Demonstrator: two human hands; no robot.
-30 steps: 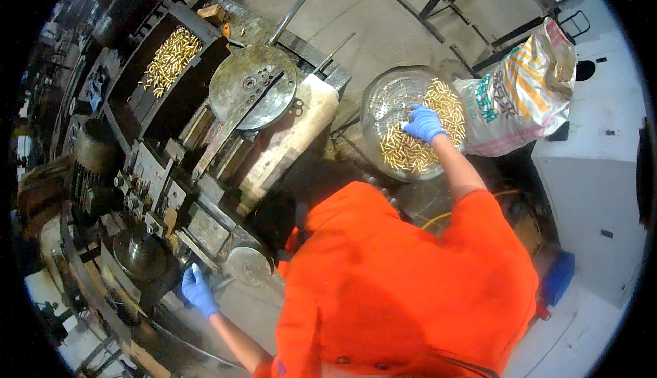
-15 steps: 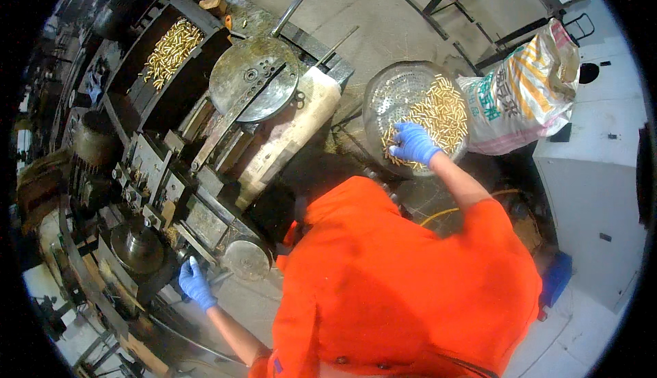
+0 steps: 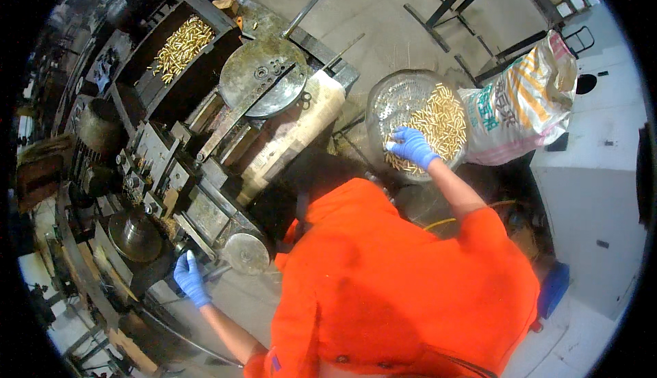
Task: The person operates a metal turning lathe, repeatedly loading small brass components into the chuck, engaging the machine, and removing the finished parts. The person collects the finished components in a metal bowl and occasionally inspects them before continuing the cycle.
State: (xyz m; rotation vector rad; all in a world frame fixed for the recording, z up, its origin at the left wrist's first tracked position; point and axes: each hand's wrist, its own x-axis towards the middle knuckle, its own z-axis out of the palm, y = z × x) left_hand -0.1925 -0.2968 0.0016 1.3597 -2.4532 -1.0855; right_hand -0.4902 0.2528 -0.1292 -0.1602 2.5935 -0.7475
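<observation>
My right hand (image 3: 413,146), in a blue glove with pale fingertips, is over the left part of a heap of small brass-coloured cylinders (image 3: 441,121). They lie in a round perforated metal basin (image 3: 384,97). Its fingers are bent together, and whatever they hold is too small to make out. At the lower left, my left hand (image 3: 190,280), gloved alike, is closed beside a small dark knob (image 3: 181,246) on the machine's front. What lies in its fingers is hidden. The machine (image 3: 205,210) carries a round metal disc (image 3: 263,77) with a flat bar across it.
More brass cylinders (image 3: 183,46) fill part of a dark metal trough at upper left. A printed woven sack (image 3: 523,104) leans beside the basin. A light grey cabinet (image 3: 588,193) stands at right, with a blue container (image 3: 553,290) below. A metal wheel (image 3: 246,253) sits near my left hand.
The view has shifted slightly, so the machine sits a little lower and farther right. My right hand has drawn up slightly over the cylinders. My left hand stays by the machine's front.
</observation>
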